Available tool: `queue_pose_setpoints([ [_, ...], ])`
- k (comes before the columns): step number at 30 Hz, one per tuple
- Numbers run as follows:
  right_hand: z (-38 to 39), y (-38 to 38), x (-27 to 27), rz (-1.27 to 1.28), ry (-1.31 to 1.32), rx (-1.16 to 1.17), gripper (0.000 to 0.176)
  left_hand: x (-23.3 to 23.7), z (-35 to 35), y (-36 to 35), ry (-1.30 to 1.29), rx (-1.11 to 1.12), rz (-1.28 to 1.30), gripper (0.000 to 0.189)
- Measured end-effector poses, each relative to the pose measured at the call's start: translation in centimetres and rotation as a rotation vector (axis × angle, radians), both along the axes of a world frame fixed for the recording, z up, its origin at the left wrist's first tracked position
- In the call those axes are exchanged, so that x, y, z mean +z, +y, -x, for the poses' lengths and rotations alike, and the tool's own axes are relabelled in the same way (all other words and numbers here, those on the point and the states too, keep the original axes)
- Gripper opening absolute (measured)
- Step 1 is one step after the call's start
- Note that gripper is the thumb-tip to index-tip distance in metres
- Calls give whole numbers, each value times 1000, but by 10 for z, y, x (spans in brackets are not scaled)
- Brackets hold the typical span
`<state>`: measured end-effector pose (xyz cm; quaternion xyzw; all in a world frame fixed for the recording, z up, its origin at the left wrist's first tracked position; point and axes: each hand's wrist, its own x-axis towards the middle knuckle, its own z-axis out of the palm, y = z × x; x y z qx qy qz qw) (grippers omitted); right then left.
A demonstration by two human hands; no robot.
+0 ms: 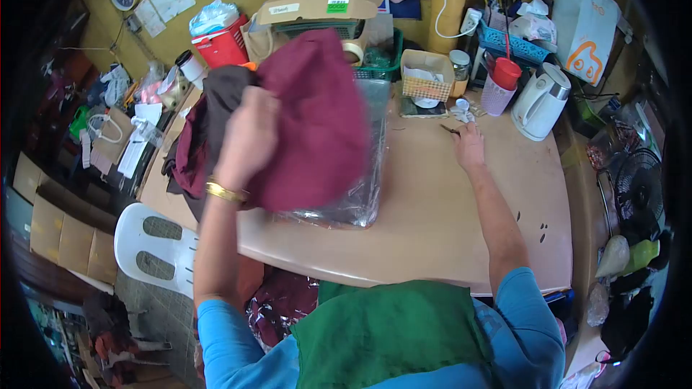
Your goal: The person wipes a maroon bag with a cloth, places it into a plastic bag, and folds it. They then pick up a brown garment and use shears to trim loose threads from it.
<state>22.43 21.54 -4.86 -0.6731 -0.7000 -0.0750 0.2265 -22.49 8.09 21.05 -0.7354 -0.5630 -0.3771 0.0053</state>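
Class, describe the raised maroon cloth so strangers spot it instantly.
Start at the beige table. On its left half, find the left hand, a gold bracelet at its wrist. It holds the maroon cloth, whose broad reddish face sets it apart from the dark brown cloth beside it.

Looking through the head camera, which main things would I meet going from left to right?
White plastic chair, maroon cloth held up by the left hand, right hand, white kettle, black fan.

The tan table carries 1 white kettle and plastic-wrapped goods.
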Motion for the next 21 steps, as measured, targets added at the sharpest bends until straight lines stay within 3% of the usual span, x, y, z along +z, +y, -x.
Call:
queue_pose_setpoints([
  [2,-31,32,-35,-89,-42,117,21,-22,-59,-27,-28,-198,320,22],
  [3,-41,41,-48,-181,-85,220,17,-52,-82,-41,-70,-374,299,29],
  [4,-41,34,-33,-144,157,238,18,-73,-104,-58,-61,-461,402,39],
  [5,-44,23,-15,-142,154,234,18,-97,-119,-69,107,-529,420,54],
  [7,-56,-4,27,-24,922,25,23,-162,-139,-93,488,-433,376,69],
  [8,-67,-12,40,-28,919,14,23,-190,-145,-99,548,-420,339,69],
  [10,-92,-25,65,-38,1242,-135,24,-214,-160,-99,612,-420,291,70],
  [11,-96,-41,86,-46,1240,-150,24,-220,-169,-99,564,-390,259,70],
  [13,-79,-85,133,-98,714,18,25,-225,-187,-100,515,-378,232,70],
  [16,-39,-150,161,152,643,432,23,-222,-202,-97,453,-413,210,68],
  [17,-27,-170,161,237,561,570,22,-218,-203,-100,387,-410,226,67],
  [21,-37,-205,98,599,346,477,18,-197,-179,-111,376,-302,276,64],
])
